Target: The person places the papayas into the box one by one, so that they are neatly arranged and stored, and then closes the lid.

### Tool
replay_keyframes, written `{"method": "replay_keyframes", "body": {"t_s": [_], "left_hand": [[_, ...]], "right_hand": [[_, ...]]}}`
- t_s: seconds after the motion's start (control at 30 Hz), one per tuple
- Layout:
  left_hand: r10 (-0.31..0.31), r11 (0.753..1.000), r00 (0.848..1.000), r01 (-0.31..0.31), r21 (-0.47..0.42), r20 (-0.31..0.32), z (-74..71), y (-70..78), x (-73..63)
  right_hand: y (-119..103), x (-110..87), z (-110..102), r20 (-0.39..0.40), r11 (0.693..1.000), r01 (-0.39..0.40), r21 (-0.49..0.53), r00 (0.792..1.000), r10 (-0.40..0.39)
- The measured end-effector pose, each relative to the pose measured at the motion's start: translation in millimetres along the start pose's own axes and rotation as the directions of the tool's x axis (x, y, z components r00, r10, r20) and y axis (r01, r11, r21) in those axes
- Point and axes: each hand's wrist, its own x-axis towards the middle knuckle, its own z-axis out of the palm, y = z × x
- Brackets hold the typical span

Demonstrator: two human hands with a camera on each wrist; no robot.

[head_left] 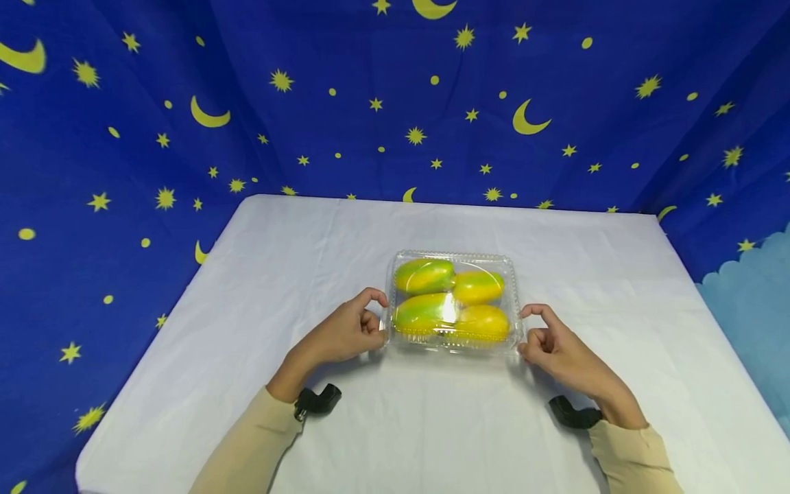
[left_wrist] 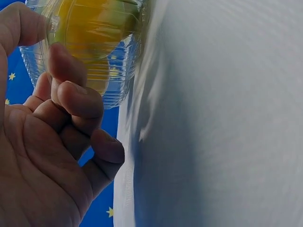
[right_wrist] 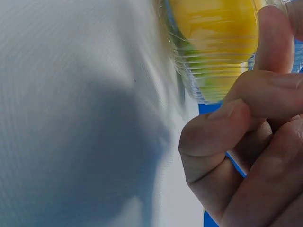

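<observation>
A clear plastic clamshell box (head_left: pixel 469 258) with a ridged rim is over the middle of the white table, its lid down. Inside lie several yellow-green mangoes (head_left: pixel 426 276), seen through the lid. At the box's left edge my left hand (head_left: pixel 347 331) pinches the rim between thumb and fingers. My right hand (head_left: pixel 568 353) pinches the opposite edge the same way. In the left wrist view the ridged side wall (left_wrist: pixel 111 87) shows beyond the curled fingers. The right wrist view shows a yellow mango (right_wrist: pixel 213 23) behind the clear wall, close to the white cloth.
A white cloth covers the table (head_left: pixel 395 425). Behind it and along the sides hangs a blue curtain (head_left: pixel 345 62) with yellow moons and stars. Each wrist wears a black camera mount, such as the left one (head_left: pixel 319 400), just above the cloth.
</observation>
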Motion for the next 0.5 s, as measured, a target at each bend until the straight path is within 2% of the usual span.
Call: {"method": "replay_keyframes", "body": {"t_s": [0.23,0.5], "left_hand": [[0.009,0.999,1.000,-0.009,0.047,-0.006,-0.6,2.5,-1.1],[0.112,0.971,0.991,-0.095,0.218,-0.067,-4.8,3.7,-2.7]], "right_hand": [[2.2,0.2,0.3,-0.025,0.999,-0.010,-0.048,1.000,0.008],[2.6,1.9,0.9,-0.098,0.992,0.038,-0.117,0.994,-0.049]]}}
